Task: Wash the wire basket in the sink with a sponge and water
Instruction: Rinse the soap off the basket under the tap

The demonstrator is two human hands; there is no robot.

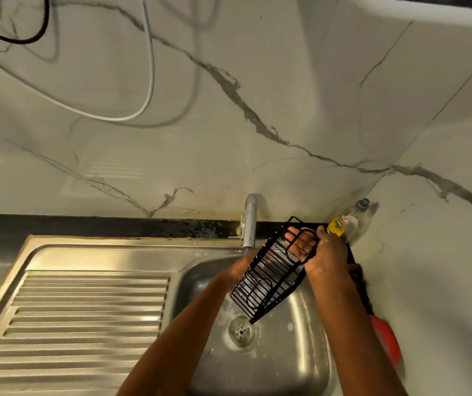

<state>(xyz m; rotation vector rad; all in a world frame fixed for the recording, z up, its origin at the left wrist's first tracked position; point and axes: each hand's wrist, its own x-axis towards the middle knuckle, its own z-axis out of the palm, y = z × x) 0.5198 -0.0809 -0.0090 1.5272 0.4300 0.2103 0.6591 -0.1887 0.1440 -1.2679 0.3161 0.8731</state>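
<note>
Hands work a black wire basket (269,277) above the bowl of a stainless-steel sink (292,361), the basket held tilted, its upper end near the tap (249,221) and its lower corner hanging just over the drain (241,330). The right hand (327,251) grips the basket's upper end, fingers curled around the wire rim. The left hand (300,244) lies behind the mesh, seen through the wires, its fingers part-spread against the basket; whether it holds a sponge cannot be told. Soap suds dot the sink floor around the drain. A ribbed draining board (80,318) stretches to the left. A clear bottle with a yellow label (349,222) stands in the corner against the marble-patterned wall (229,124), just beyond the right hand.
</note>
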